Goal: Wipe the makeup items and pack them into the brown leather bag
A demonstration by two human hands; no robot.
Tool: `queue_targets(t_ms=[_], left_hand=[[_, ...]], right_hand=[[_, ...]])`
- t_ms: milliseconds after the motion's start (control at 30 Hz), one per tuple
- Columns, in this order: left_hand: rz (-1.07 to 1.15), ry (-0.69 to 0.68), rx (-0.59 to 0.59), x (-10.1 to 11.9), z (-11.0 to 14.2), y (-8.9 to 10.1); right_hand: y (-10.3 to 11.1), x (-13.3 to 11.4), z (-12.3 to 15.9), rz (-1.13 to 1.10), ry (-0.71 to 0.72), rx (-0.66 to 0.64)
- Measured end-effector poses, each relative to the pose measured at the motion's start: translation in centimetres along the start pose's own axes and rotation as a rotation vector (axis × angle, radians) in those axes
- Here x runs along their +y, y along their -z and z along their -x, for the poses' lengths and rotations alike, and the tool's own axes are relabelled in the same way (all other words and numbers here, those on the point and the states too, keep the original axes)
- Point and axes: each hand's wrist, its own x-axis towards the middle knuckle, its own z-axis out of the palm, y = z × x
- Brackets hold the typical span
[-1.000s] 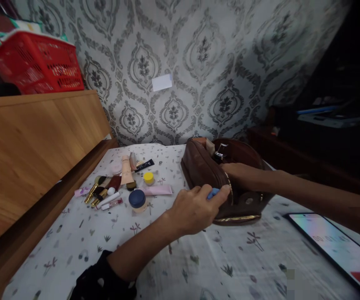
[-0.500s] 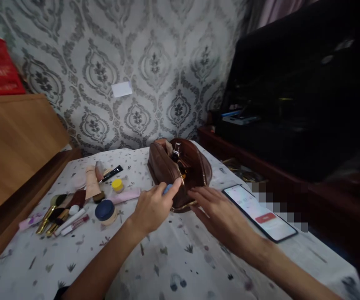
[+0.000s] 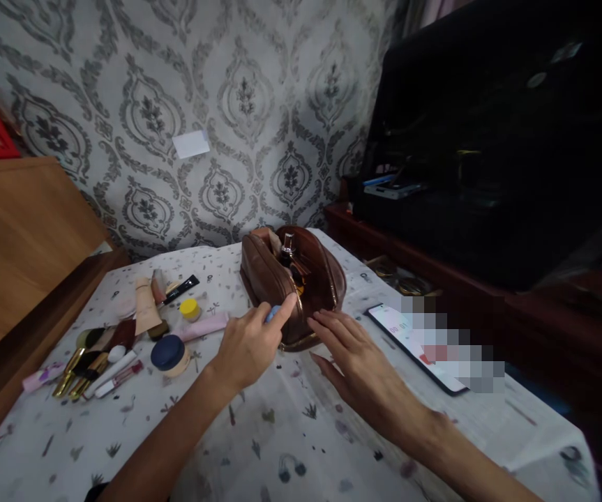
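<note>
A brown cosmetic bag (image 3: pixel 269 275) stands unzipped on the cloth, its mouth gaping towards me. Inside it are a bottle with a shiny silver cap (image 3: pixel 289 242) and other items too dark to name. My left hand (image 3: pixel 248 345) is at the bag's front left side, fingers curled round a small blue object (image 3: pixel 273 314) that is mostly hidden; the index finger points along the zip edge. At the front right of the opening, my right hand (image 3: pixel 356 352) has its fingers stretched out by the rim, holding nothing visible.
Left of the bag lie a navy-lidded jar (image 3: pixel 169 353), a yellow-lidded pot (image 3: pixel 189 309), a pink tube (image 3: pixel 204 326), a beige tube (image 3: pixel 145 307) and several brushes and lip products. A lit phone (image 3: pixel 410 345) lies on the right. Beyond it stands a dark television (image 3: pixel 489 160).
The view has shifted slightly, so everything sits a little further left in the picture. Both hands keep nearly the same places at the bag.
</note>
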Motion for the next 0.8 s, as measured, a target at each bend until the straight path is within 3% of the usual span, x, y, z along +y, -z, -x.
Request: queue_targets(t_ms=[200,433,567,700,800], left_hand=[[0.096,0.045,-0.002,-0.4,1.5,-0.9],[0.068,0.115,-0.211,-2.1,3.9,-0.2],[0.067,0.165,-0.263,-3.0,5.4,0.0],[0.061,0.206,-0.24,-4.3,6.8,-0.1],[0.05,0.344,-0.163,-6.7,7.2,0.4]], right_hand=[[-0.5,0.3,-0.1,-0.004,0.028,0.061],[-0.8,0.6,-1.1,0.001,0.121,0.183],[-0.9,0.4,-1.6,0.001,0.133,0.21],[-1.0,0.1,-2.0,-0.016,0.111,0.24],[-1.0,-0.2,-2.2,-0.036,0.091,0.265]])
